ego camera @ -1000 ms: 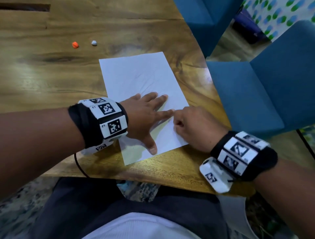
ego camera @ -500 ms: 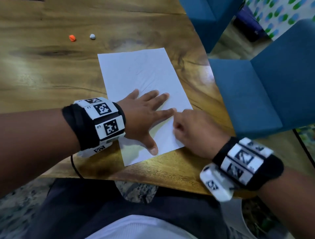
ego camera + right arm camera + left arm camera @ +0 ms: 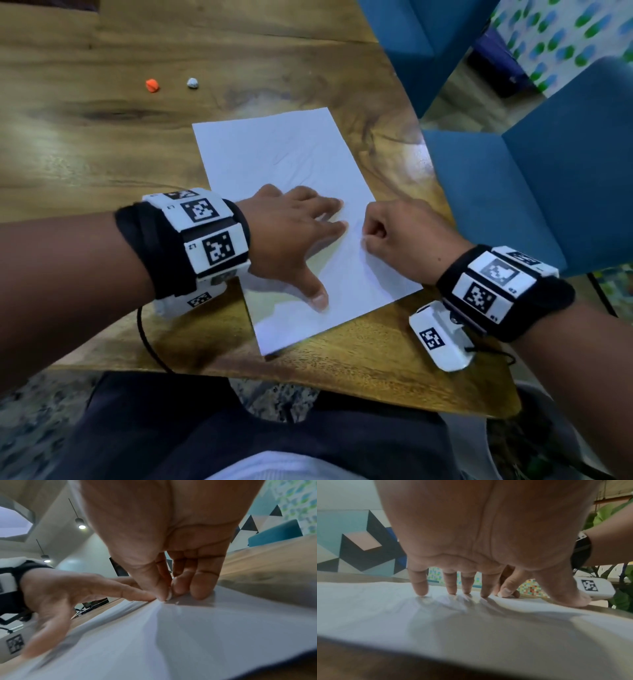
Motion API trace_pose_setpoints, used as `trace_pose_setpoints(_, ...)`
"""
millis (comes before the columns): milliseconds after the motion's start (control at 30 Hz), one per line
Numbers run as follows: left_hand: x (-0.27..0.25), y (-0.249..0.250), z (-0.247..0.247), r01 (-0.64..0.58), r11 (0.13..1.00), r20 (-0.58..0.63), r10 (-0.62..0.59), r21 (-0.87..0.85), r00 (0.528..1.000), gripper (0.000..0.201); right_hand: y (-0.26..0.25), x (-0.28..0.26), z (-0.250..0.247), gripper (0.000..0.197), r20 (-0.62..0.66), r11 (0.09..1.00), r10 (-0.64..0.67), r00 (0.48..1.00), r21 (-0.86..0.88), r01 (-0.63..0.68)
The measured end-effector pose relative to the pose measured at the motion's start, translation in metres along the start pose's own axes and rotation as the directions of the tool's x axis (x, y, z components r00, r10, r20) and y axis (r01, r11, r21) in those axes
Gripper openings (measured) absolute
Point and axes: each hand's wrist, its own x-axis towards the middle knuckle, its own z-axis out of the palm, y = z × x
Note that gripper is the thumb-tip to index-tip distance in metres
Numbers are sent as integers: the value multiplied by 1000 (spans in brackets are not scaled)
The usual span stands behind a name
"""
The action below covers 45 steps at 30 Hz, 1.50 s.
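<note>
Desk (image 3: 342,377): brown wood, near edge right in front.
Left hand (image 3: 287,236): flat on the near half of the paper (image 3: 284,154), fingers (image 3: 421,586) straight and spread, pressing down, holding nothing.
Right hand (image 3: 400,240): just beside the left one, curled up, thumb and first finger squeezing a tiny bit of the paper near its right side.
Paper: one white sheet, lying slanted on the desk, a little wrinkly.
Feel: very light, thin and bendy, easy to tear or crumple, quick to slide on smooth wood.
Best hold: flat press with one hand, soft pinch at an edge or a raised wrinkle.
Hard to see: the very spot of the pinch, tiny and blurry; paper under the palms hidden.
Far off: orange ball (image 3: 152,85) and white ball (image 3: 193,83), small, side by side, well apart from the paper; blue chairs (image 3: 548,178) past the desk.
</note>
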Motion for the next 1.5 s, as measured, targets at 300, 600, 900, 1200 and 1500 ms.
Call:
trace_pose_setpoints(300, 3, -7, 6, 40, 999, -48, -40, 2, 998, 112, -46, -42, 22, 11, 113, 965, -234, 966, -92, 244)
trace_pose_setpoints(600, 5, -5, 6, 80, 997, -16, -80, 13, 997, 122, -12, 2, 0, 10, -57, 996, -26, 998, -88, 21)
trace_pose_setpoints(900, 6, -8, 10, 76, 997, 3, -76, -5, 997, 121, -31, -4, 6, 8, 88, 982, -163, 983, -87, 171)
trace_pose_setpoints(1200, 6, -8, 10, 80, 997, 10, -80, -18, 997, 127, -40, -14, 10, 10, 66, 970, -207, 976, -113, 213)
trace_pose_setpoints(1500, 6, -8, 9, 84, 996, 17, -84, 5, 996, 128, -14, 27, -4, 9, -16, 989, -106, 994, -104, 104)
